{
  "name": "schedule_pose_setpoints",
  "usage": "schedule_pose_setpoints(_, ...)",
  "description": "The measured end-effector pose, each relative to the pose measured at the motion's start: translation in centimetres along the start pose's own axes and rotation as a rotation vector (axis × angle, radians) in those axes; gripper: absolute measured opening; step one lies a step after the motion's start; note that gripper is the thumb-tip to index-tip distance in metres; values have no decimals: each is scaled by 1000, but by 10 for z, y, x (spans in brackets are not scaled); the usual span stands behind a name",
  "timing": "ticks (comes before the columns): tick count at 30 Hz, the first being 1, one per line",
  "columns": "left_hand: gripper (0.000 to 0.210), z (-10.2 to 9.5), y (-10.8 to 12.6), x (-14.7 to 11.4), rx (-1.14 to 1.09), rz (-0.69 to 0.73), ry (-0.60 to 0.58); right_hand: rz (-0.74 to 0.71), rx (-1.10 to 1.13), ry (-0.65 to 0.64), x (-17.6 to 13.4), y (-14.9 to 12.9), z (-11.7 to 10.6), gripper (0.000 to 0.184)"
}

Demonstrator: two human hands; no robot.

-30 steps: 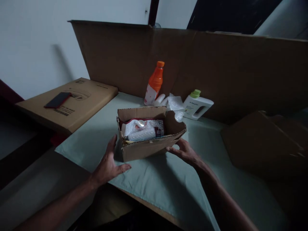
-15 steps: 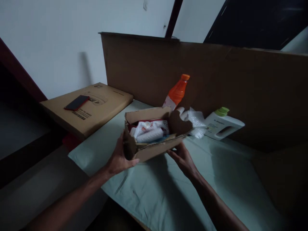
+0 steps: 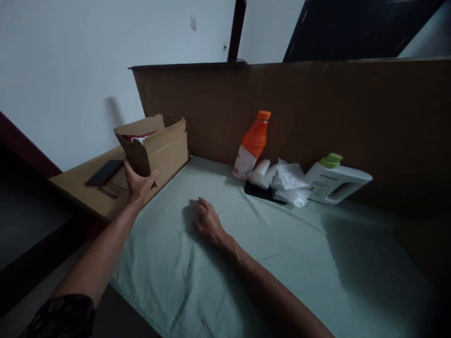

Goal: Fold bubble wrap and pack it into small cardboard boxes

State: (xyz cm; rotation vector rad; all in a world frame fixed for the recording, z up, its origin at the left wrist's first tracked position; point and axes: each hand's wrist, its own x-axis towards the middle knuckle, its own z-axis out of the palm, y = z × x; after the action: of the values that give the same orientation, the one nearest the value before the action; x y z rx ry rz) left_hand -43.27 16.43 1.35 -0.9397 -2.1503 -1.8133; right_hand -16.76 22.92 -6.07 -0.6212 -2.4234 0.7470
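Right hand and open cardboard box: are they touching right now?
Apart. The head view shows plain green cloth between the right hand and the open cardboard box.

Left arm: one sleeve (image 3: 63, 313), dark, near black, with a pattern of small, faint lighter flecks; motif too dim to identify. The hem is rounded and encircles the arm, leaving the left forearm (image 3: 100, 256) uncovered. Left hand (image 3: 139, 185): bare. Right arm: the right forearm (image 3: 271, 284) is uncovered along its visible length, slender, narrowing toward the wrist. Right hand (image 3: 210, 223): bare, with knuckle ridges visible across the back.
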Motion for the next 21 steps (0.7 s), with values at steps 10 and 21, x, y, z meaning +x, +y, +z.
schedule_pose_setpoints(10, 115, 80, -14, 52, 111, -119, -38, -35, -26, -34, -7, 4, 0, 36)
schedule_pose_setpoints(21, 112, 82, -17, 14, 161, -115, -207, -38, -38, -35, -5, 5, -3, 31)
